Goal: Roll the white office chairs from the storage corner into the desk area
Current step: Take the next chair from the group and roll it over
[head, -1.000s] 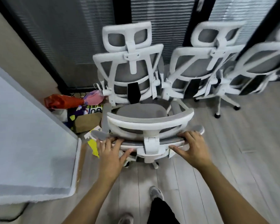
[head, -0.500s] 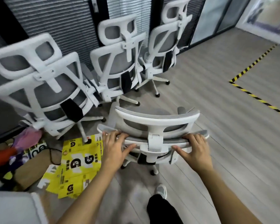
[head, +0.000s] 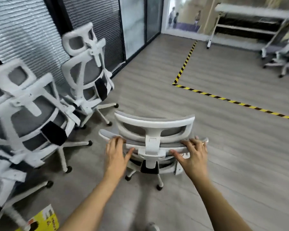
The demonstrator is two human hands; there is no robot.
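Note:
A white office chair with grey mesh stands right in front of me, its back towards me. My left hand grips the left end of the backrest's top edge. My right hand holds the right end of the same edge. Its white star base and castors show below my hands. Two more white chairs stand against the blinds on the left, and part of a third shows at the lower left.
Yellow-black floor tape marks off an area ahead on the right. A white-framed desk and another chair stand at the far right. A yellow printed box lies at the bottom left. Bare wooden floor lies ahead.
The chair in my hands has swung right, away from the stored chairs and the corner clutter, and now faces the taped floor and the desk. Both hands kept their hold.

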